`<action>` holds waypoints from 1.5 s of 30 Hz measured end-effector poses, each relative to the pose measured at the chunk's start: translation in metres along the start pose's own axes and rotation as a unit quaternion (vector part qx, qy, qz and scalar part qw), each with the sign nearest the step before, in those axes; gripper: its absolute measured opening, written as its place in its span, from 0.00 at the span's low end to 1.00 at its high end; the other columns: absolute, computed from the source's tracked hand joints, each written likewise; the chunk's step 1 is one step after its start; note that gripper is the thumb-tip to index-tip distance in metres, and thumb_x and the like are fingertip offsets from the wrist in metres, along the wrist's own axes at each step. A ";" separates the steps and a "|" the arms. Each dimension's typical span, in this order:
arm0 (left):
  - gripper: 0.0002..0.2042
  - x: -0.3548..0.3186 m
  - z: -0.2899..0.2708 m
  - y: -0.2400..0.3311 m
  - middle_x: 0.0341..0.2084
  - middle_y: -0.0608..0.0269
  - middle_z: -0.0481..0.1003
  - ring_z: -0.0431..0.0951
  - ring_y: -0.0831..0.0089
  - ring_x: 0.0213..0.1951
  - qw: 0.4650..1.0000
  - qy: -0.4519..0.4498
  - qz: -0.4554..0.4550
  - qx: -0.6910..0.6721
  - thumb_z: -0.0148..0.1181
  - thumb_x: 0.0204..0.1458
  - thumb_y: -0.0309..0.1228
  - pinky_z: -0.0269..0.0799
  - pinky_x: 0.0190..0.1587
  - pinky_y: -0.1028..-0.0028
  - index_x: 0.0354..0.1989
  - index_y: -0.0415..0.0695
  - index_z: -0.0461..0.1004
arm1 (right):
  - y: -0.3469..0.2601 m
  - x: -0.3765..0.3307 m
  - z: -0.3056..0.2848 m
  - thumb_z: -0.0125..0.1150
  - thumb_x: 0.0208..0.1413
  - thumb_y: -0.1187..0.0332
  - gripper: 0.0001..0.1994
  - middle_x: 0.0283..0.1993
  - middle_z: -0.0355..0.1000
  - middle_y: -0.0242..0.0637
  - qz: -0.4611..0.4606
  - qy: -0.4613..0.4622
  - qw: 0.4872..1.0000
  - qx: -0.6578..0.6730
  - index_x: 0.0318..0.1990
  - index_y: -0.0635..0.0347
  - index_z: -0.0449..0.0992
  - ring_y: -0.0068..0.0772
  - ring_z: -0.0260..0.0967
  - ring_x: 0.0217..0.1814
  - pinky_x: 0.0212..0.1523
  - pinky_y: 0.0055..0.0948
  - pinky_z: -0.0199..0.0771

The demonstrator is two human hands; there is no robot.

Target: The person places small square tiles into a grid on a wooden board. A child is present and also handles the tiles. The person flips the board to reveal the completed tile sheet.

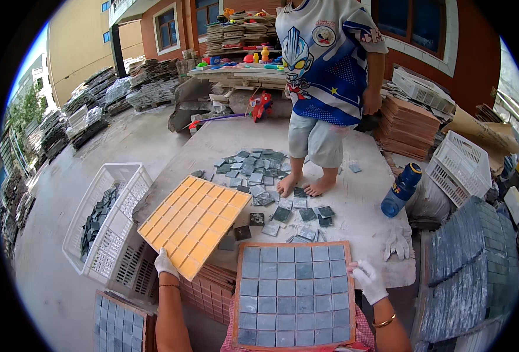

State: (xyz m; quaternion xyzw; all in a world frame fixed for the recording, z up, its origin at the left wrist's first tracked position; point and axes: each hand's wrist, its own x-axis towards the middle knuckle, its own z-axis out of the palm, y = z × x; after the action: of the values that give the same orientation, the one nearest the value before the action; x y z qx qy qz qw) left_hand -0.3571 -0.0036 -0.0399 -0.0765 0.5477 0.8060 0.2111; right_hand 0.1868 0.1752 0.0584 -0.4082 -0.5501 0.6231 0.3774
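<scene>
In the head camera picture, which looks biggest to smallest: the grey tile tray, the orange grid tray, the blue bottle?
1. Brown-framed tray filled with grey square tiles, though it is nearest the camera.
2. Orange plastic grid tray.
3. Blue plastic bottle.
</scene>
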 end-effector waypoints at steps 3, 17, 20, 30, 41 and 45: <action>0.19 0.013 0.043 -0.027 0.42 0.56 0.75 0.77 0.61 0.39 1.000 0.003 -0.007 -0.027 0.44 0.61 0.42 0.75 0.42 0.64 0.49 0.37 0.67 | 0.020 -0.003 -0.031 0.51 0.57 0.73 0.10 0.42 0.74 0.40 -0.040 0.031 0.997 -0.051 0.44 0.70 0.71 0.27 0.71 0.46 0.49 0.26 0.70; 0.18 -0.125 0.124 0.004 0.45 0.48 0.73 0.73 0.50 0.46 0.581 -0.242 0.526 0.572 0.54 0.54 0.40 0.69 0.48 0.61 0.48 0.41 0.70 | 0.038 0.098 0.059 0.52 0.52 0.42 0.41 0.69 0.50 0.49 -0.258 -0.139 0.696 -0.656 0.64 0.65 0.55 0.47 0.44 0.72 0.70 0.44 0.38; 0.31 -0.164 0.157 -0.037 0.60 0.50 0.62 0.57 0.56 0.64 0.418 -0.413 0.560 0.584 0.54 0.52 0.48 0.47 0.65 0.55 0.61 0.42 0.60 | 0.041 0.105 0.058 0.49 0.53 0.40 0.41 0.69 0.48 0.48 -0.280 -0.171 0.680 -0.656 0.65 0.64 0.55 0.46 0.43 0.72 0.70 0.44 0.35; 0.43 -0.227 0.194 -0.133 0.64 0.46 0.55 0.50 0.54 0.67 0.406 -0.443 0.495 0.627 0.43 0.51 0.63 0.37 0.67 0.52 0.66 0.39 0.50 | 0.061 0.064 -0.019 0.52 0.57 0.56 0.33 0.67 0.52 0.54 -0.262 0.028 0.850 -0.456 0.64 0.68 0.53 0.54 0.48 0.69 0.66 0.39 0.51; 0.39 -0.300 0.230 -0.183 0.63 0.46 0.56 0.51 0.52 0.66 0.435 -0.442 0.493 0.610 0.46 0.52 0.57 0.39 0.66 0.51 0.62 0.34 0.56 | 0.082 0.075 -0.003 0.36 0.67 0.64 0.20 0.55 0.66 0.49 -0.191 0.176 0.966 0.008 0.54 0.75 0.64 0.36 0.64 0.60 0.61 0.30 0.62; 0.40 -0.301 0.216 -0.178 0.63 0.46 0.56 0.52 0.51 0.65 0.408 -0.536 0.470 0.571 0.49 0.50 0.58 0.40 0.65 0.50 0.63 0.37 0.55 | 0.089 0.078 -0.017 0.37 0.66 0.63 0.20 0.54 0.66 0.49 -0.155 0.130 0.976 0.081 0.54 0.75 0.64 0.38 0.62 0.62 0.63 0.30 0.60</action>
State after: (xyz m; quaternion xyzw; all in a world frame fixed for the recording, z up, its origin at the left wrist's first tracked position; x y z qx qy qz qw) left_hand 0.0121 0.1721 -0.0005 0.7788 0.6059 0.1562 0.0448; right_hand 0.1709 0.2435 -0.0385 -0.3637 -0.5004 0.5415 0.5693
